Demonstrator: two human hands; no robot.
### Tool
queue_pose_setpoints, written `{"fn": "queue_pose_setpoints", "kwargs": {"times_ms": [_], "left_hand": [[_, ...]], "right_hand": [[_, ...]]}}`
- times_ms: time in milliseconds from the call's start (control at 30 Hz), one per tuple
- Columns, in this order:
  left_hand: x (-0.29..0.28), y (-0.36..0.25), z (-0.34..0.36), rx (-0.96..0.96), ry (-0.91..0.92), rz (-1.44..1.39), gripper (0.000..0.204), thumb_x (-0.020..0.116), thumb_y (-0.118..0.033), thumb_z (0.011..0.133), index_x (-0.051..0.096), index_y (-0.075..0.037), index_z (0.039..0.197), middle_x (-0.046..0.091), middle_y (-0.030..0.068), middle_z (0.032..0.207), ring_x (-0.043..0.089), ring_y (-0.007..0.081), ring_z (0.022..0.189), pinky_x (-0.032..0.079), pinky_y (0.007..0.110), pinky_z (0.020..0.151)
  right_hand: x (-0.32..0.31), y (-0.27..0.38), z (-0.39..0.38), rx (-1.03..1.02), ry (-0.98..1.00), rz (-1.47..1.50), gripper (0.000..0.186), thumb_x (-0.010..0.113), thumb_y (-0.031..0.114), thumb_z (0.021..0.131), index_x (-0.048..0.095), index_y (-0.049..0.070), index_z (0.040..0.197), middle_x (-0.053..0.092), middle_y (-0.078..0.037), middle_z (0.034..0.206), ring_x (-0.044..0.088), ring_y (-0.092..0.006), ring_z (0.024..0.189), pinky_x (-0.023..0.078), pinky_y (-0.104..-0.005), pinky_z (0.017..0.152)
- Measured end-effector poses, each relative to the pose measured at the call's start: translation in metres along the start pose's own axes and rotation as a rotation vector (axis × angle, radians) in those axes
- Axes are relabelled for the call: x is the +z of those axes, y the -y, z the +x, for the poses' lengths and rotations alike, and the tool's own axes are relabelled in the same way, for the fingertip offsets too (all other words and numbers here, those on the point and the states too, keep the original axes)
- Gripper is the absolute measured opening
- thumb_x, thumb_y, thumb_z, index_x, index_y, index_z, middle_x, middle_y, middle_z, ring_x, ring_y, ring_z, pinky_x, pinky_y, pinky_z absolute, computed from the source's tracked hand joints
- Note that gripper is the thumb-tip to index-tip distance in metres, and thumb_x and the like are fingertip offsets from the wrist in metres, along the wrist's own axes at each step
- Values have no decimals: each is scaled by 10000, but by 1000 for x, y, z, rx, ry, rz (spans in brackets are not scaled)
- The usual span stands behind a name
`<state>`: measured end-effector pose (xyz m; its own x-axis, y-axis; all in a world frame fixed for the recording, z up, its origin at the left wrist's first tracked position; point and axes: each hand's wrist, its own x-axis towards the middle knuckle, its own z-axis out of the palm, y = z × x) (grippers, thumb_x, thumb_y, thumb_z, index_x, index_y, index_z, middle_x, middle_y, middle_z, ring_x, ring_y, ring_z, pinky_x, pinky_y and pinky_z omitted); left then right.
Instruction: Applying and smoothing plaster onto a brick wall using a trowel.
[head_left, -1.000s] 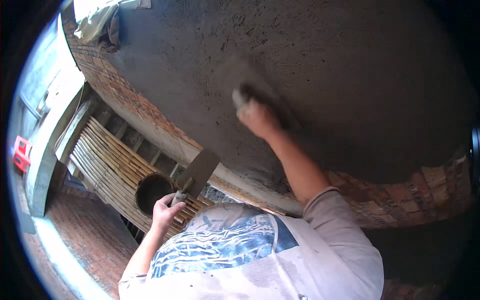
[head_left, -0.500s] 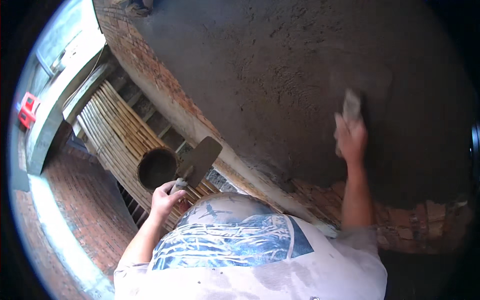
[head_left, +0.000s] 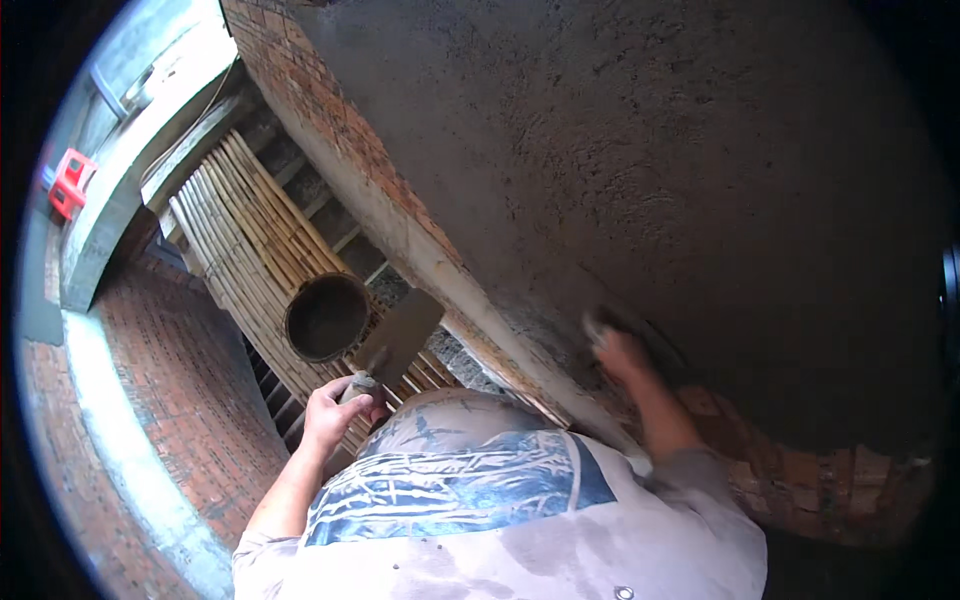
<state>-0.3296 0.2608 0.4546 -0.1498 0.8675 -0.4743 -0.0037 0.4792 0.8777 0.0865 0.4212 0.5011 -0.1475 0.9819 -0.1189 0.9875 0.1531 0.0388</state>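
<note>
My left hand (head_left: 338, 408) is closed around the handle of a trowel (head_left: 405, 328). The trowel's broad grey blade points up and to the right, beside a round bucket (head_left: 288, 325) of grey mortar. My right hand (head_left: 622, 355) grips a plastering float (head_left: 598, 323) low on the wall. Only the float's pale handle end shows well; its blade blends into the dark surface. Wet grey plaster (head_left: 600, 150) covers most of the wall, rough in the middle and smoother toward the lower part.
The bucket stands on a platform of bamboo poles (head_left: 240, 235) with gaps beside it. Bare brick (head_left: 350, 125) borders the plaster. A concrete ledge (head_left: 105, 240) curves along the left, with a red stool (head_left: 72, 185) beyond it. Another brick wall (head_left: 180, 390) lies lower left.
My right hand has swept the float down and left across the plaster, toward the wall's lower edge. My left hand still holds the trowel near the bucket. The whole view has shifted slightly.
</note>
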Motion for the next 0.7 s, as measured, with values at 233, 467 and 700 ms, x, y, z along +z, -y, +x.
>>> {"fn": "queue_pose_setpoints", "kwargs": {"times_ms": [233, 467, 700], "left_hand": [[-1, -26, 10, -56, 12, -31, 331, 626, -51, 731, 583, 46, 1044, 611, 91, 710, 533, 127, 556, 450, 224, 559], [22, -53, 12, -56, 109, 72, 331, 627, -65, 734, 582, 55, 1039, 614, 88, 704, 534, 125, 559, 449, 219, 561], [39, -60, 12, -68, 148, 77, 355, 644, -69, 719, 582, 51, 1047, 616, 90, 707, 544, 125, 580, 452, 215, 583]], "right_hand": [[-75, -72, -54, 253, -201, 212, 325, 637, 229, 750, 572, 6, 978, 629, -138, 754, 574, -266, 596, 464, -371, 541], [-99, 50, 65, -14, -247, 456, 296, 621, 311, 770, 599, 16, 772, 582, -119, 584, 514, -206, 449, 425, -343, 441], [-4, -20, 17, 76, 82, 118, 327, 560, 329, 773, 591, 14, 856, 622, -176, 703, 584, -356, 578, 464, -439, 526]]}}
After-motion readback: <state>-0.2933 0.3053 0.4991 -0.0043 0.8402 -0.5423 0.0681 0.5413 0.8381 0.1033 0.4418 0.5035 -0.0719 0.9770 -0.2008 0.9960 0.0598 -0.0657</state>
